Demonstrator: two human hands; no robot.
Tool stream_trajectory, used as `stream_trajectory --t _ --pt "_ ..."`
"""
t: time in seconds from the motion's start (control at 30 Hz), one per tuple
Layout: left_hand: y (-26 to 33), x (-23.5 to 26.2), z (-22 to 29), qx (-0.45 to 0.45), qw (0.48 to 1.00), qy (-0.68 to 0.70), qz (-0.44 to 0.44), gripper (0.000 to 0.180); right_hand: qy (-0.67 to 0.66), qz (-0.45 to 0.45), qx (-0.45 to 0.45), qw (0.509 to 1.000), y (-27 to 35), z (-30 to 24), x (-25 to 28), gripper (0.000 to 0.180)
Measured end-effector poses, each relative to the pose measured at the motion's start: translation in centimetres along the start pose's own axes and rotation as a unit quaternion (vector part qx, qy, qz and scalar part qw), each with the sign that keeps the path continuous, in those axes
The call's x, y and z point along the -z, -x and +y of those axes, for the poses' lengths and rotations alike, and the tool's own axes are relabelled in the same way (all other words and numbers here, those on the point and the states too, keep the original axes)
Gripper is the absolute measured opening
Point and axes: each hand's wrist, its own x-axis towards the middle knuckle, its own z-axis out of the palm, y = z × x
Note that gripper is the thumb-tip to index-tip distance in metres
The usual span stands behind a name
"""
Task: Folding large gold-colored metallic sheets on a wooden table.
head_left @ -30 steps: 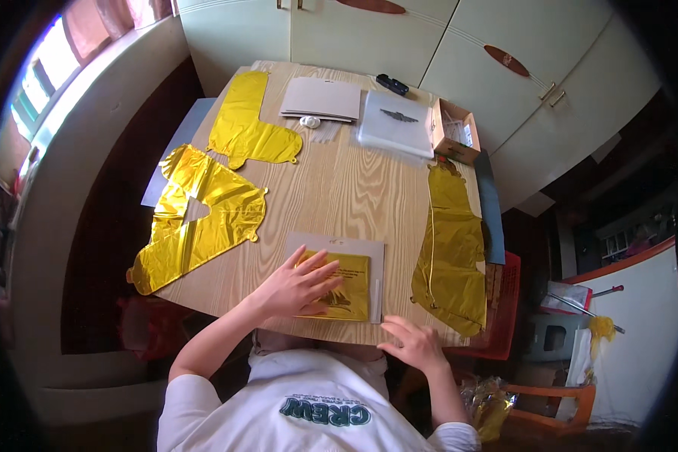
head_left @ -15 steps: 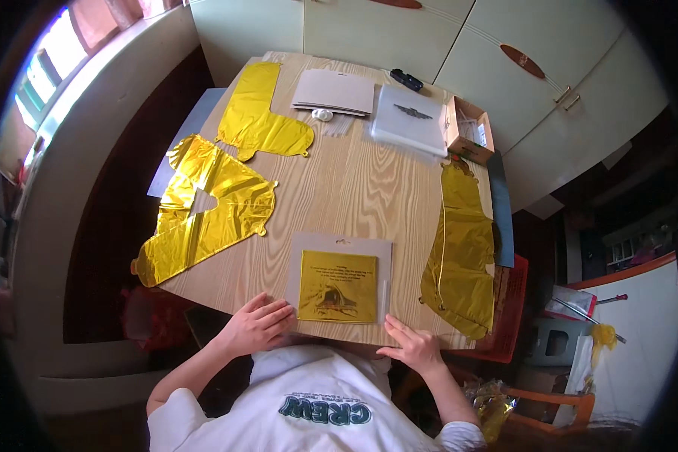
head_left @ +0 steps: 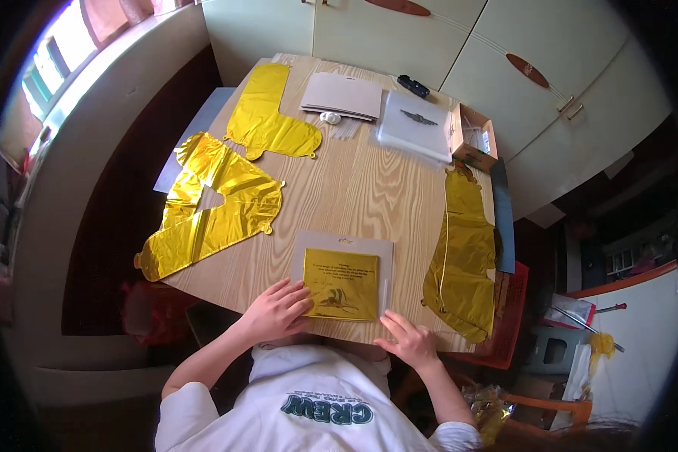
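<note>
Near the front edge of the table lies a grey card (head_left: 343, 240) with a hang hole at its top. On it sits a folded square of gold foil balloon (head_left: 343, 279) with dark printing. A thin pale straw-like strip (head_left: 387, 294) runs along its right side. My left hand (head_left: 280, 309) lies over the card's lower left, fingers stretched, fingertips at the foil's left edge. My right hand (head_left: 410, 339) rests at the card's lower right corner, fingers extended near the strip's lower end. Neither hand grips anything visible.
Flat gold foil balloons lie around: an L-shaped one (head_left: 267, 124), one with a triangular hole (head_left: 237, 197) and a long one (head_left: 463, 260). Farther back are stacked grey cards (head_left: 343, 92), clear plastic bags (head_left: 410, 139), a white roll-like piece (head_left: 330, 118), a wooden box (head_left: 474, 157) and a black object (head_left: 413, 87).
My left hand has slid right, from beside the card to the folded foil's left edge. My right hand stays by the lower right corner. The whole view has shifted slightly.
</note>
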Motion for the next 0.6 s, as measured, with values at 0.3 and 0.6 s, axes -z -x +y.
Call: stream_trajectory --t 0.3,0.6 --pt "-0.1 -0.6 -0.9 -0.081 0.995 -0.060 0.015 0.026 -0.009 -0.008 -0.026 1.000 0.0 -0.2 0.2 0.040" --pt "-0.1 0.1 -0.2 -0.051 0.997 -0.046 0.032 0.021 -0.016 -0.006 -0.027 0.999 0.1 -0.2 0.2 0.039"
